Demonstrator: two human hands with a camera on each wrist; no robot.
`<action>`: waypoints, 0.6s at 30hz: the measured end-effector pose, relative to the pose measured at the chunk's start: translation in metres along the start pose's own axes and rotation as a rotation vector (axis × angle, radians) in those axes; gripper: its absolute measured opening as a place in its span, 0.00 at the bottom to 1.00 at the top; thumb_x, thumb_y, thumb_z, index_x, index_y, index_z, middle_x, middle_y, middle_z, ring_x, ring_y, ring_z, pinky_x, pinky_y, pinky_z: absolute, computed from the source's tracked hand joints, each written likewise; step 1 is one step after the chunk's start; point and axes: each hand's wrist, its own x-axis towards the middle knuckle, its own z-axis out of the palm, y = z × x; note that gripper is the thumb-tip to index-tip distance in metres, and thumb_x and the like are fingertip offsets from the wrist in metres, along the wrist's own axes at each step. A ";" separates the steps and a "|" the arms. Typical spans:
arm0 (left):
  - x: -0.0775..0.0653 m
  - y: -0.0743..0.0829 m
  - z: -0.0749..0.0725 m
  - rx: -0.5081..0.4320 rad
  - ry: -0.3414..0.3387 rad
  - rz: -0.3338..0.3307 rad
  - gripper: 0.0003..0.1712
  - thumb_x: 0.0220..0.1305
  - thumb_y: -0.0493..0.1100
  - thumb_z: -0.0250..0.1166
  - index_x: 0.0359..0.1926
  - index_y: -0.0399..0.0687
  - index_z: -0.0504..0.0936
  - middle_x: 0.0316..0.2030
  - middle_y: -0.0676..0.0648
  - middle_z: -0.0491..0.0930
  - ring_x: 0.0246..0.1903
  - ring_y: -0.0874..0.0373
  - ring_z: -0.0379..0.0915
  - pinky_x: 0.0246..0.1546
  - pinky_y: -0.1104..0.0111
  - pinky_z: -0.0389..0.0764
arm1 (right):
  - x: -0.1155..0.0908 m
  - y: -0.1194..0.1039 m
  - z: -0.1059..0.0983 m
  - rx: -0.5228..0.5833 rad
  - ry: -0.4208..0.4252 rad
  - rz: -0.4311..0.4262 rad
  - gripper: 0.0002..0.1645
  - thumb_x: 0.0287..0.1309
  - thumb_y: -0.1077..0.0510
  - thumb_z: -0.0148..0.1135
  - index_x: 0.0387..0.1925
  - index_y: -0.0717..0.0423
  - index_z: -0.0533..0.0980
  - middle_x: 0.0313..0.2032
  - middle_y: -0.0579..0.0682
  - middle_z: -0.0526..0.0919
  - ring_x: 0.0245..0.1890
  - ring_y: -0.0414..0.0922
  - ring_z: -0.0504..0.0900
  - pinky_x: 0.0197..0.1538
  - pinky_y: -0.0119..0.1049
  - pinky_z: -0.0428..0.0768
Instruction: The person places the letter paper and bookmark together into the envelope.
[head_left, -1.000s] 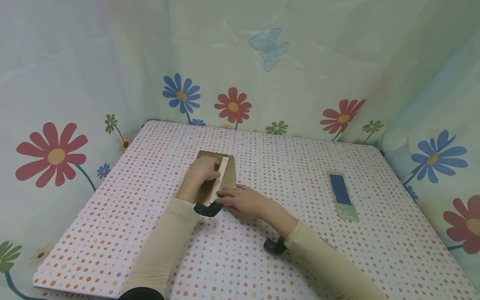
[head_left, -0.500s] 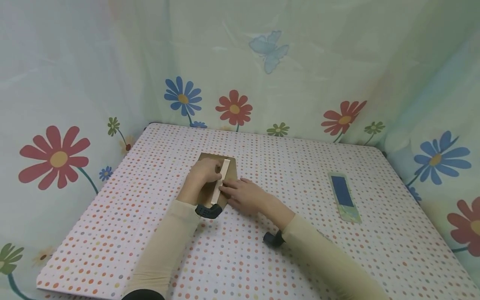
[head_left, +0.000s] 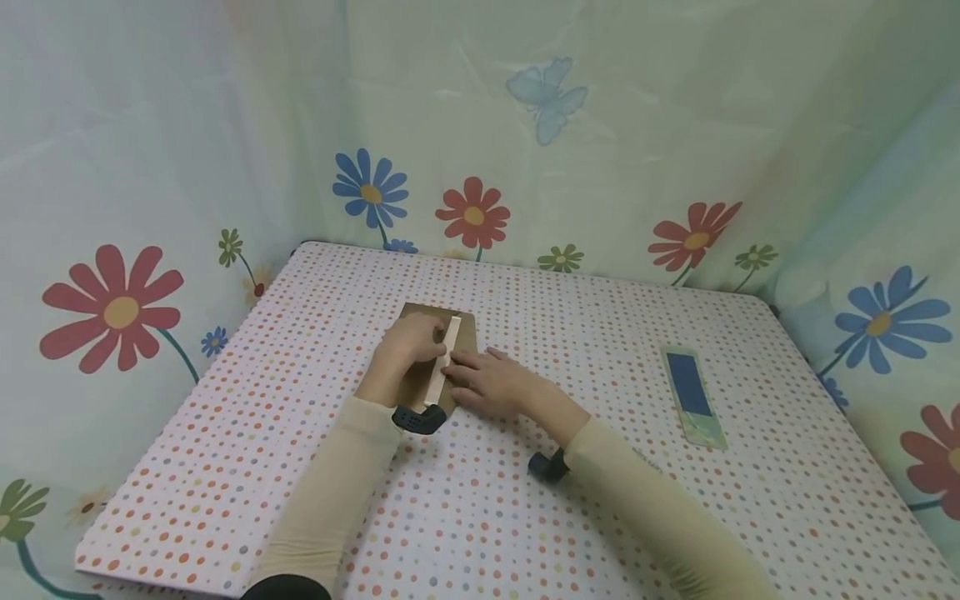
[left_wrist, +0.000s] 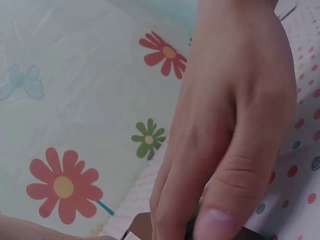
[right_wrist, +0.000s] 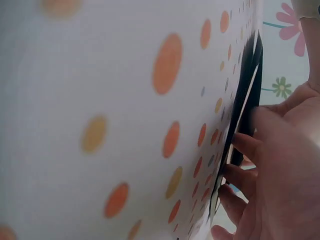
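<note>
A flat brown piece (head_left: 467,333), like a paper envelope, lies left of the table's middle in the head view, a pale narrow strip (head_left: 436,387) running lengthwise along it. My left hand (head_left: 412,337) bends over its left part and pinches it beside the strip. In the left wrist view the thumb (left_wrist: 220,220) and fingers point down at its edge, and their grip is partly hidden. From the right, my right hand (head_left: 491,383) reaches with relaxed fingers, its fingertips right at the strip. In the right wrist view these fingers (right_wrist: 242,145) touch along the low, dark edge.
A flat pale-green rectangular card or packet with a dark blue panel (head_left: 688,385) lies on the right of the dotted tabletop (head_left: 450,517). A flower-printed curtain (head_left: 615,167) stands behind and at both sides. Black wrist cameras (head_left: 420,419) sit on both wrists.
My right hand has slid up along the strip from its near end to about its middle, closer to my left hand. The left hand keeps its place on the brown piece.
</note>
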 end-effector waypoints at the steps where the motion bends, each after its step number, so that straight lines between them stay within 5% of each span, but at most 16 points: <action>1: 0.000 0.000 0.000 -0.002 -0.003 0.000 0.27 0.63 0.51 0.59 0.62 0.50 0.73 0.61 0.44 0.74 0.54 0.47 0.74 0.52 0.54 0.77 | 0.000 0.000 0.000 0.013 -0.004 0.004 0.33 0.71 0.36 0.31 0.72 0.38 0.54 0.74 0.46 0.51 0.74 0.45 0.51 0.73 0.53 0.52; 18: -0.001 0.000 -0.001 -0.030 0.002 -0.001 0.26 0.63 0.51 0.60 0.60 0.49 0.75 0.60 0.43 0.74 0.56 0.45 0.73 0.55 0.52 0.75 | 0.006 -0.002 -0.005 -0.032 -0.030 0.001 0.33 0.71 0.36 0.28 0.73 0.38 0.52 0.75 0.46 0.49 0.74 0.46 0.51 0.73 0.54 0.51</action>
